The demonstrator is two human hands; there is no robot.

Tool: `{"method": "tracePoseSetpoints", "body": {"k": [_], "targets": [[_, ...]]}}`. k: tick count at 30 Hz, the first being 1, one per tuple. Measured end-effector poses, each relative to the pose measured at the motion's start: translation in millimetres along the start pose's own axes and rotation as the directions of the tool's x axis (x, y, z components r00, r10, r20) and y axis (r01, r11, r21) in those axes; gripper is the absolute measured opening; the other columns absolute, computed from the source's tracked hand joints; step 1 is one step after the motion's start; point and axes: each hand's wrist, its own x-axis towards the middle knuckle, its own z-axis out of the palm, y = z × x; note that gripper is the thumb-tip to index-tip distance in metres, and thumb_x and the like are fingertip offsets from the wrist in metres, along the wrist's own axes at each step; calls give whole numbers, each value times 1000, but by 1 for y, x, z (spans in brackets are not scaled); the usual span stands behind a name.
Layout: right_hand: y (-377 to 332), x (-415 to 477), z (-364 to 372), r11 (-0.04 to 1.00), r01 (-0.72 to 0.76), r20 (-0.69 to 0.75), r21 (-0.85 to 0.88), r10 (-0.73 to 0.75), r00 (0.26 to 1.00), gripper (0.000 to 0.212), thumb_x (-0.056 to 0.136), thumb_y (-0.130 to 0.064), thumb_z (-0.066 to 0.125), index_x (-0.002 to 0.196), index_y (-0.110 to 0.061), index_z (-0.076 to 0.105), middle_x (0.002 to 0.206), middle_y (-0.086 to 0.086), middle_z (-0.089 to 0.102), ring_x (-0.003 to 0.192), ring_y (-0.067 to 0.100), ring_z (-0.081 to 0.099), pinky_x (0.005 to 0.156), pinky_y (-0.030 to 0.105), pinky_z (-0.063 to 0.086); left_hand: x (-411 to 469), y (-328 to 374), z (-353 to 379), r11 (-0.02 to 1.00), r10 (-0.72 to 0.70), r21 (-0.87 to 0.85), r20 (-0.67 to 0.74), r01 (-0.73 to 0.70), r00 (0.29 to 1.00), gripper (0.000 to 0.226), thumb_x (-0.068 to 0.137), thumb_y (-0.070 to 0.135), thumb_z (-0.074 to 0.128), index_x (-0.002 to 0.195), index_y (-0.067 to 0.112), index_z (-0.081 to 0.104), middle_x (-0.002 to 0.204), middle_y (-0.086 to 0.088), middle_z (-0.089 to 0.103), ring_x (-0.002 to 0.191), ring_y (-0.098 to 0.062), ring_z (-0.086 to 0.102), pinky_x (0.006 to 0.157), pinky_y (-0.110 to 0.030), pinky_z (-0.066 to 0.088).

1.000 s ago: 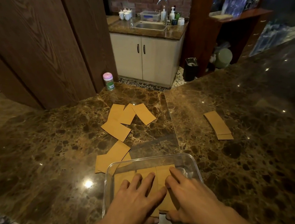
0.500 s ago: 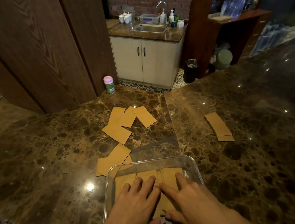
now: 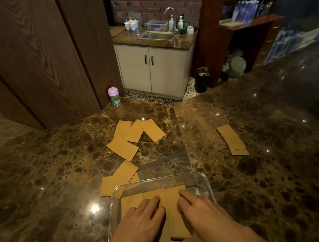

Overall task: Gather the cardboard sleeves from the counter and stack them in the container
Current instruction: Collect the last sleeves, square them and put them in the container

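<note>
Your two hands have drawn a little apart over the last second — a moment ago the fingertips nearly met over the middle of the stack, and now your left hand (image 3: 142,221) and right hand (image 3: 201,213) lie flat on either side of it, palms down, fingers spread and gripping nothing. They press on the cardboard sleeves (image 3: 174,212) that sit in overlapping rows on the floor of the clear container (image 3: 206,186) at the near edge of the counter (image 3: 44,179). To my eye that widening means you are squaring and flattening the pile, and this batch looks settled. Plenty is left to gather: a small heap (image 3: 119,179) just beyond the container's far left corner, touching its rim; a fan of four (image 3: 131,137) further back toward the middle; and a short stack (image 3: 232,139) well off to the right. The only label in sight is on a pink-capped green bottle (image 3: 114,96) at the counter's far edge — its print is too small to read.
</note>
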Motion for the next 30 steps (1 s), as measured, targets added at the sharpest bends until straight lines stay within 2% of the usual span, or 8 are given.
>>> {"method": "tracePoseSetpoints", "body": {"k": [5, 12, 15, 17, 20, 23, 26, 30], "targets": [[2, -2, 3, 1000, 5, -30, 9, -4, 1000, 74, 87, -37, 77, 149, -23, 39, 166, -4, 13, 143, 27, 39, 110, 45, 45, -7, 2, 5, 998, -66, -26, -34, 65, 997, 81, 22, 73, 77, 92, 38, 59, 104, -2, 69, 71, -22, 72, 42, -32, 56], [-3, -4, 6, 1000, 1, -46, 1, -1, 999, 72, 91, -44, 71, 148, -25, 33, 169, -4, 1, 142, 27, 43, 109, 44, 46, -8, 3, -13, 995, -100, 33, 120, 97, 988, 78, 23, 71, 80, 92, 39, 62, 103, -2, 68, 71, -22, 71, 44, -34, 56], [-6, -4, 1, 999, 5, -28, -34, -6, 1000, 75, 90, -51, 72, 149, -23, 35, 171, 2, 1, 149, 30, 29, 114, 47, 41, -6, 3, -27, 994, -112, 8, 165, 112, 980, 73, 70, 66, 67, 132, 33, 47, 144, -10, 37, 125, -36, 52, 91, -55, 50], [-9, -7, -12, 999, 17, -12, -41, -18, 1000, 74, 90, -57, 70, 148, -22, 42, 168, 4, 10, 150, 29, 23, 117, 46, 36, -8, -1, -38, 986, -93, -119, 204, 119, 975, 80, 73, 76, 39, 142, 35, 35, 149, -4, 24, 138, -27, 32, 106, -43, 38], [-14, -8, -50, 996, 20, -57, 91, -15, 998, 63, 81, -74, 67, 129, -35, 58, 138, -13, 43, 127, 11, 42, 106, 33, 44, -13, -22, -55, 908, -187, -402, -128, 122, 974, 69, 74, 87, 35, 122, 41, 53, 124, 18, 40, 116, -2, 43, 93, -28, 46], [-17, 12, -85, 956, -12, -200, 292, 73, 977, 43, 82, -75, 65, 100, -37, 61, 98, -15, 61, 89, 1, 58, 77, 20, 52, -3, -72, -66, 869, -359, -472, -400, 146, 843, 34, 89, 64, 52, 106, 37, 61, 99, 20, 52, 89, 3, 53, 75, -24, 49], [-1, 66, -100, 929, -17, -318, 369, 143, 937, 41, 88, -67, 66, 109, -32, 64, 97, -12, 67, 89, 4, 64, 80, 28, 60, 17, -123, -59, 801, -510, -457, -182, 387, 841, 37, 84, 56, 69, 110, 32, 59, 104, 12, 56, 95, -8, 56, 81, -30, 52], [22, 170, -115, 930, -145, -258, 338, 240, 936, 88, 85, -74, 64, 148, -15, 47, 145, 9, 56, 132, 28, 55, 105, 44, 51, 40, -149, -37, 762, -519, -369, 146, 533, 843, 73, 59, 69, 81, 113, 34, 47, 120, 9, 45, 105, -11, 44, 91, -29, 48]]}}
